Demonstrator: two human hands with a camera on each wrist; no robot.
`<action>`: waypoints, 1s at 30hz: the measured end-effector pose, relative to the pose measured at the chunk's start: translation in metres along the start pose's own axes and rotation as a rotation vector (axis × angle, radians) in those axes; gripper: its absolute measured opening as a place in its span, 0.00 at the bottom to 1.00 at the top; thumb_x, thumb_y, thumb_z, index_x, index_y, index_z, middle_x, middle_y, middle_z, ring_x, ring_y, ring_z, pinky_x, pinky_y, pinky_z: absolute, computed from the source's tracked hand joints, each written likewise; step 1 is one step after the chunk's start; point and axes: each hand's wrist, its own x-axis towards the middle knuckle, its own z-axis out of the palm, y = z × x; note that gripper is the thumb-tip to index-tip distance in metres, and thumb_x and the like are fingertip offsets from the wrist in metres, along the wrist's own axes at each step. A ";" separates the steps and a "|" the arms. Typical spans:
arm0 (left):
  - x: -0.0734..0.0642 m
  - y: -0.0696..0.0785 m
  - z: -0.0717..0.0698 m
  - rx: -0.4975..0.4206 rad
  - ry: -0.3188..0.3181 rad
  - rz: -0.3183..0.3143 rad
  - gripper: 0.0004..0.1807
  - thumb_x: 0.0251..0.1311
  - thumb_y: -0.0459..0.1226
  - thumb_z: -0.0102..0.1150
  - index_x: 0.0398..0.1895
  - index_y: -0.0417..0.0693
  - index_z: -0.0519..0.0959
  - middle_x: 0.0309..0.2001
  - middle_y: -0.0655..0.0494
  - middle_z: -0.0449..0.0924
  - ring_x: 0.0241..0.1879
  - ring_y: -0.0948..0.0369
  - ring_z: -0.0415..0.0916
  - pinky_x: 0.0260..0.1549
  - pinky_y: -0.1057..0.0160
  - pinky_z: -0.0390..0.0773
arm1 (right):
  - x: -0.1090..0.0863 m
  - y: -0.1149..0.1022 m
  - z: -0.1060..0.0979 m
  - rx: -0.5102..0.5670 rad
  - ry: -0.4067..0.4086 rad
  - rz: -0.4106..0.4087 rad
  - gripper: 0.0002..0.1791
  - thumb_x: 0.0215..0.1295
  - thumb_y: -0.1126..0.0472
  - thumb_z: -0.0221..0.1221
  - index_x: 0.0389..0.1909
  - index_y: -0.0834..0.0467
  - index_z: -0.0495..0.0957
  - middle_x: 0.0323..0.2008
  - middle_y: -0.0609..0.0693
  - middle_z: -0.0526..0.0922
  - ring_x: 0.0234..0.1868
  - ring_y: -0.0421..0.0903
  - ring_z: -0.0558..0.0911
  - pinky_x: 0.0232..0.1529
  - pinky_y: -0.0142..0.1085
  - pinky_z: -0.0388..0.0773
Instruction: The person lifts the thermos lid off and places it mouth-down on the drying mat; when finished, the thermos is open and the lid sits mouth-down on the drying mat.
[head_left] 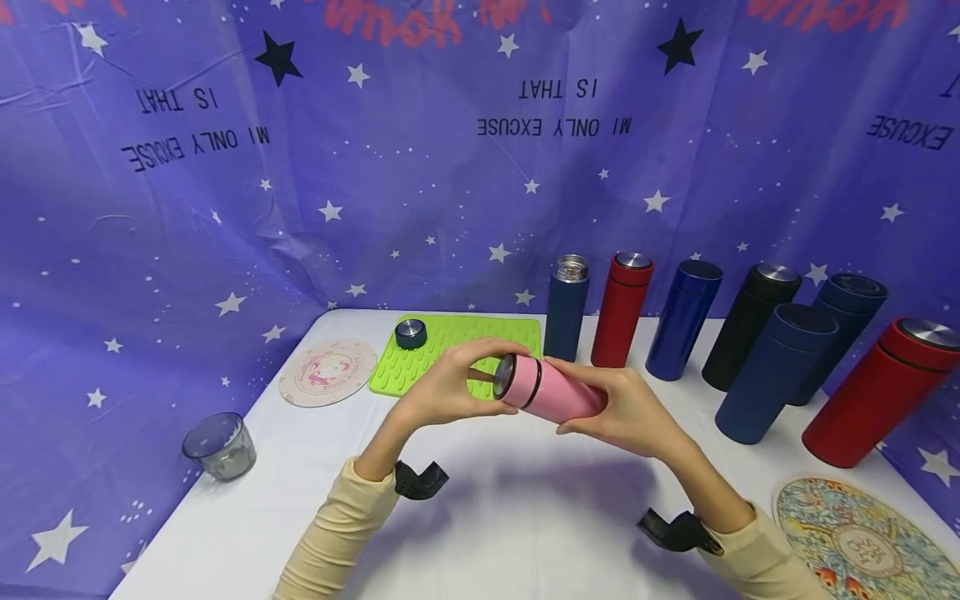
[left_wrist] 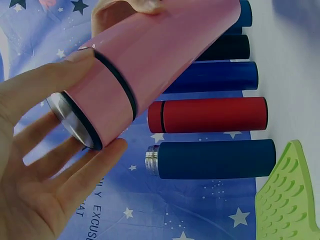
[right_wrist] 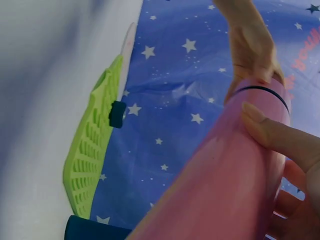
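Note:
A pink thermos bottle (head_left: 562,396) is held tilted above the white table, its lid end towards the left. My left hand (head_left: 442,385) pinches the pink lid (left_wrist: 102,102) between the thumb and fingers; the lid has a silver top and sits on the bottle above a black ring. My right hand (head_left: 633,408) grips the bottle's body, its thumb (right_wrist: 260,125) lying along the side just below the ring. Behind the hands, a dark blue bottle (head_left: 566,312) stands with its steel neck uncovered. A small dark blue lid (head_left: 410,334) rests on the green mat (head_left: 457,333).
Lidded bottles stand along the right: red (head_left: 621,312), shiny blue (head_left: 682,321), black (head_left: 750,329), dark blue (head_left: 776,375) and large red (head_left: 877,396) among them. A grey glass cup (head_left: 221,447) and round pink mat (head_left: 328,372) are left. A patterned round mat (head_left: 866,546) lies front right.

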 end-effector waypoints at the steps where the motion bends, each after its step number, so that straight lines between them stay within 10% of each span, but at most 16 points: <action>1: -0.001 -0.003 0.001 -0.002 0.017 -0.032 0.35 0.42 0.25 0.75 0.58 0.35 0.73 0.55 0.41 0.75 0.52 0.51 0.74 0.40 0.55 0.83 | 0.000 0.001 0.001 -0.021 0.018 -0.021 0.45 0.36 0.52 0.80 0.62 0.46 0.76 0.42 0.43 0.85 0.38 0.39 0.80 0.36 0.36 0.80; 12: -0.003 -0.032 0.006 0.023 0.116 -0.283 0.32 0.46 0.44 0.77 0.56 0.48 0.76 0.47 0.58 0.79 0.41 0.60 0.80 0.33 0.65 0.84 | 0.002 0.004 0.009 -0.164 0.125 -0.148 0.45 0.36 0.53 0.80 0.63 0.50 0.75 0.53 0.50 0.82 0.51 0.50 0.82 0.45 0.45 0.82; 23: -0.003 -0.039 0.000 0.013 -0.046 -0.074 0.43 0.44 0.37 0.78 0.67 0.49 0.68 0.63 0.57 0.70 0.59 0.61 0.68 0.47 0.61 0.80 | 0.000 0.005 0.006 -0.122 0.072 -0.064 0.45 0.35 0.51 0.80 0.61 0.49 0.76 0.43 0.47 0.85 0.37 0.41 0.81 0.34 0.36 0.81; 30: -0.003 -0.040 0.000 -0.031 -0.037 0.025 0.39 0.42 0.25 0.75 0.62 0.42 0.71 0.64 0.48 0.69 0.64 0.55 0.65 0.49 0.57 0.79 | -0.002 0.004 0.004 -0.052 0.031 0.011 0.45 0.37 0.49 0.79 0.63 0.46 0.75 0.42 0.45 0.85 0.38 0.39 0.79 0.35 0.36 0.80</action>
